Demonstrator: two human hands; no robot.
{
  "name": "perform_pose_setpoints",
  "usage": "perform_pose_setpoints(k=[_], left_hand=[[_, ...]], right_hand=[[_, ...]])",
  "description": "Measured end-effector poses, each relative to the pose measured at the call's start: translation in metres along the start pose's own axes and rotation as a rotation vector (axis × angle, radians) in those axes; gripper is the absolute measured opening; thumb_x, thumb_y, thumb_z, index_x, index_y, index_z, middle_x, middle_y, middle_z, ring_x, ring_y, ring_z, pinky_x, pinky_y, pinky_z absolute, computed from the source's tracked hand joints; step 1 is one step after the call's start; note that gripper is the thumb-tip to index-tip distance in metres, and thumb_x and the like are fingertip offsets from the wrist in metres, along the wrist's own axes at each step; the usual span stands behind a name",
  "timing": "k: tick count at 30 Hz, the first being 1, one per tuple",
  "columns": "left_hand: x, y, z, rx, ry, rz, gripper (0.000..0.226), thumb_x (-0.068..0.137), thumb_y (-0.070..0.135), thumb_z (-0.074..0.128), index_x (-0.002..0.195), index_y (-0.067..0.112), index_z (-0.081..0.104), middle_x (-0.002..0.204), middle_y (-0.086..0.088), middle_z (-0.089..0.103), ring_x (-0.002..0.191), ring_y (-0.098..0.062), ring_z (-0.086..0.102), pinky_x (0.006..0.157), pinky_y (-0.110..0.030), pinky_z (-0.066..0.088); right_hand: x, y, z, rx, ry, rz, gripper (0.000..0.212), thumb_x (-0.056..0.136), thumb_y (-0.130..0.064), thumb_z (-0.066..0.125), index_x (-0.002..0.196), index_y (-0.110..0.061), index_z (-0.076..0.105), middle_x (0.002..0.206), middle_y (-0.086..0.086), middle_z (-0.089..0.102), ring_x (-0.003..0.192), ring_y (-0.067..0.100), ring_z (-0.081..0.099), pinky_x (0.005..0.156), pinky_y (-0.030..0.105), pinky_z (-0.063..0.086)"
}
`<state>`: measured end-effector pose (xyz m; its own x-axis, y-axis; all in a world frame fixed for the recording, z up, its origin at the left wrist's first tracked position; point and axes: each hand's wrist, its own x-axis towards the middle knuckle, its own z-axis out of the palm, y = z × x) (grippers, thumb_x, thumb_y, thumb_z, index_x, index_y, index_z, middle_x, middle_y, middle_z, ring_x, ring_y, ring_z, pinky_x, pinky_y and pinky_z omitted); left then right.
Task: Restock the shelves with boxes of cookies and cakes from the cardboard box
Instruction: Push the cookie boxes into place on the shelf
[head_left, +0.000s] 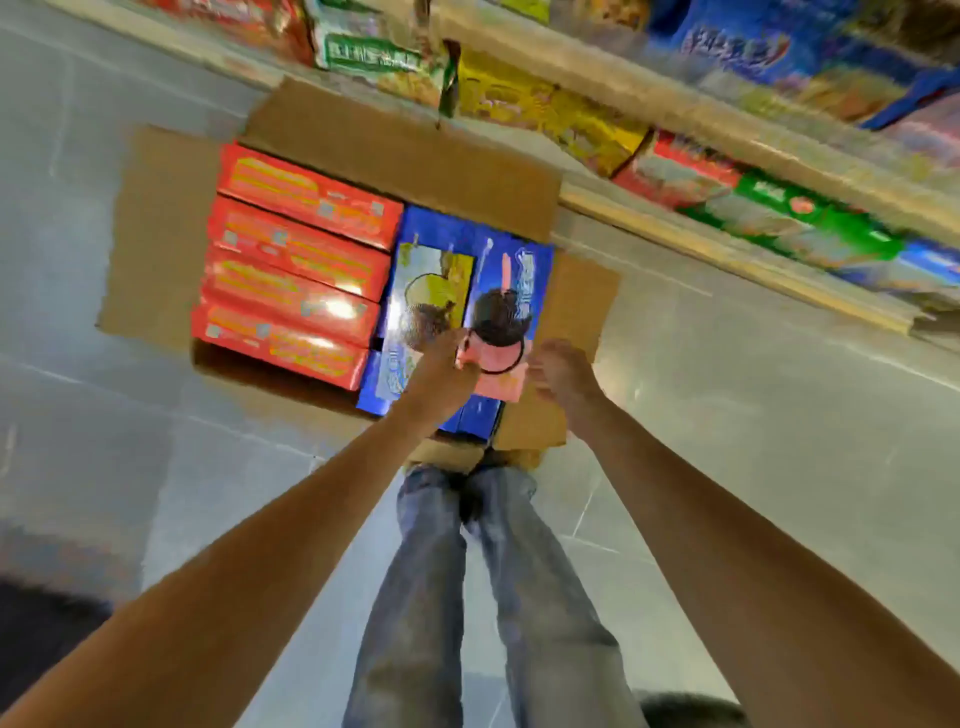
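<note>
Blue cookie box (506, 291) with a pink end and a dark round cookie picture lies flat in the right half of the open cardboard box (395, 150) on the floor (753, 415). A second blue box (431, 280) with a yellow panel sits touching it on the left. Four red boxes (296, 270) fill the left half, side by side.

Left hand (441, 369) is on the near left corner of the pink end. Its fingers are blurred, so I cannot tell if it grips or only touches. Right hand (563, 371) is just beside the near right edge, fingers loose and holding nothing that I can see. Neither hand looks to have lifted the box yet.

Risks, as a judgement:
- Both hands are at the near end only, so the far end could sag or tip on lifting.
- The wrap looks glossy and could slip from a light pinch.
- The yellow-panel box sits tight against it and could drag up too.
- The right flap stands close to the right hand and could snag the box.
- The shelves (727, 244) look full along the lower row, so pushing a box in could knock packs out.

Writing: white lettering runs along the blue box but is too blurred to read. The red boxes have yellow print and small grey squares, unreadable. A green pack (371, 54) on the shelf shows white characters, not legible. No brand can be confirmed.
</note>
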<state>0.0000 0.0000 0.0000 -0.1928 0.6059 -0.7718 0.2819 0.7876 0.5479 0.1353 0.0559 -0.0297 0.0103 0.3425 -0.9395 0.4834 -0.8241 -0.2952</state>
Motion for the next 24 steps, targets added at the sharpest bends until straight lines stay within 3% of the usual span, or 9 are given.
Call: perform_pose_setpoints(k=[2,6,8,12,16,19,20,22,24], left_hand=[[0.023,-0.010,0.009,0.138,-0.004,0.046,0.044,0.091,-0.002,0.045,0.135,0.000,0.042,0.134,-0.013,0.046,0.120,-0.028,0.047,0.084,-0.031,0.041],[0.055,-0.044,0.031,0.367,0.028,0.132,0.057,0.089,0.002,0.045,0.143,-0.001,0.027,0.147,-0.020,0.028,0.139,-0.035,0.024,0.112,-0.037,0.019],[0.057,-0.051,0.041,0.430,0.045,0.164,0.065,0.088,0.004,0.044,0.147,0.000,0.017,0.154,-0.019,0.015,0.143,-0.034,0.014,0.116,-0.038,0.012],[0.059,-0.050,0.053,0.233,-0.005,0.139,0.073,0.082,-0.003,0.045,0.148,0.005,0.014,0.154,-0.013,0.008,0.139,-0.034,0.020,0.113,-0.038,0.025],[0.066,-0.039,0.054,-0.197,0.002,-0.020,0.065,0.078,0.003,0.046,0.141,0.006,0.028,0.137,-0.011,0.024,0.128,-0.027,0.039,0.103,-0.039,0.043],[0.074,-0.040,0.051,-0.206,-0.087,-0.111,0.053,0.079,-0.001,0.044,0.131,0.000,0.041,0.132,-0.038,0.033,0.110,-0.045,0.048,0.078,-0.049,0.052],[0.073,-0.039,0.049,-0.204,-0.128,-0.121,0.051,0.077,-0.002,0.044,0.127,0.001,0.046,0.128,-0.043,0.038,0.096,-0.042,0.052,0.064,-0.040,0.053],[0.065,-0.035,0.047,-0.142,-0.182,-0.110,0.041,0.078,-0.008,0.042,0.116,0.004,0.054,0.120,-0.036,0.051,0.078,-0.029,0.054,0.059,-0.023,0.044],[0.054,-0.030,0.044,-0.064,-0.185,-0.080,0.034,0.081,-0.006,0.042,0.110,0.007,0.053,0.119,-0.028,0.054,0.066,-0.024,0.050,0.048,-0.018,0.037]], right_hand=[[0.026,0.006,0.009,-0.054,0.068,-0.059,0.003,0.091,-0.010,0.049,0.089,-0.010,0.051,0.089,0.010,0.049,0.073,0.019,0.048,0.059,0.026,0.037],[0.067,0.022,0.025,-0.040,0.131,-0.087,0.032,0.080,-0.015,0.055,0.110,-0.005,0.052,0.107,0.014,0.051,0.080,0.017,0.050,0.048,0.017,0.038],[0.080,0.027,0.029,0.022,0.146,-0.094,0.039,0.086,-0.010,0.054,0.123,-0.003,0.047,0.125,0.017,0.047,0.095,0.024,0.053,0.056,0.021,0.040],[0.093,0.037,0.028,0.145,0.170,-0.073,0.043,0.089,-0.009,0.054,0.131,-0.007,0.045,0.129,0.015,0.048,0.107,0.031,0.057,0.084,0.039,0.050],[0.089,0.043,0.021,0.263,0.089,-0.033,0.045,0.088,-0.004,0.058,0.131,-0.006,0.044,0.110,0.011,0.057,0.092,0.023,0.059,0.086,0.040,0.052],[0.081,0.053,0.006,0.213,0.029,0.047,0.037,0.084,-0.013,0.067,0.118,-0.012,0.051,0.105,0.010,0.060,0.089,0.023,0.060,0.088,0.045,0.051],[0.077,0.057,0.000,0.230,0.011,0.065,0.037,0.082,-0.013,0.070,0.114,-0.013,0.052,0.104,0.011,0.061,0.089,0.025,0.060,0.085,0.044,0.052],[0.064,0.065,-0.011,0.251,0.023,0.051,0.041,0.077,-0.011,0.075,0.111,-0.012,0.052,0.101,0.011,0.063,0.081,0.024,0.062,0.073,0.035,0.052],[0.054,0.068,-0.016,0.163,0.109,-0.007,0.042,0.072,-0.011,0.080,0.105,-0.012,0.054,0.095,0.010,0.063,0.074,0.023,0.060,0.069,0.035,0.050]])
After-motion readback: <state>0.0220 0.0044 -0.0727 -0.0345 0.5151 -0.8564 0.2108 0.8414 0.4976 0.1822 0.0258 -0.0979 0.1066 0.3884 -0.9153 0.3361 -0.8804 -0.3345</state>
